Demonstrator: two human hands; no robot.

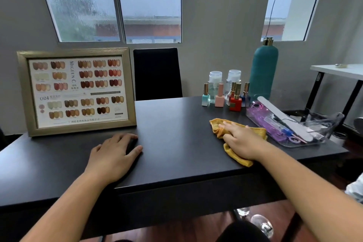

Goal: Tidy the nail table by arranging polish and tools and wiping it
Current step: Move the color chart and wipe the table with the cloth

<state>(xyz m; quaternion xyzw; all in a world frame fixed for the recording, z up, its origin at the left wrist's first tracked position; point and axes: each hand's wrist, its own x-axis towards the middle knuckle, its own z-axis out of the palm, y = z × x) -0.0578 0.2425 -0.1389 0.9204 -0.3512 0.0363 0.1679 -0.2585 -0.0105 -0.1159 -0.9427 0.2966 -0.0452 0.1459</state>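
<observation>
My right hand presses flat on a crumpled yellow cloth lying on the black table, right of centre. My left hand rests palm down on the bare tabletop, fingers spread. Several nail polish bottles stand grouped at the back right, a red one in front. Beside the cloth, a clear tray holds a long grey nail file, a purple case and small tools.
A framed nail colour chart leans at the back left. A tall teal bottle and two clear pump bottles stand behind the polish. A black chair faces me across the table. A white side table is at far right.
</observation>
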